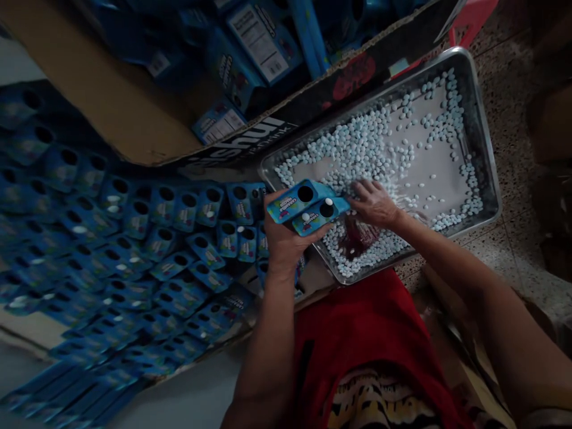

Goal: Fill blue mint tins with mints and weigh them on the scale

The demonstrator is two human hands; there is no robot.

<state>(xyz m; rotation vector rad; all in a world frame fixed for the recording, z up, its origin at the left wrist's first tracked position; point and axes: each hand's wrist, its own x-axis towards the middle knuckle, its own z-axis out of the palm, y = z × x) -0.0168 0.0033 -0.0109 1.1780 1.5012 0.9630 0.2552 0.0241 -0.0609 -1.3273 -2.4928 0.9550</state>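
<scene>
My left hand (279, 229) is wrapped round two small blue boxes (308, 205), each with a round hole in its face, held side by side over the near corner of a metal tray (485, 149). My right hand (373, 202) rests palm down in the tray, fingers curled among the small white and pale blue candies (370, 146) next to the boxes. What its fingertips pinch is hidden. A dark red reflection lies on the tray under that hand.
Many matching blue boxes (134, 238) with holes lie packed in rows on the left. A large cardboard carton (147, 101) at the top holds more blue packages (257, 42). Speckled floor (513, 71) lies right; red cloth (370, 333) covers my lap.
</scene>
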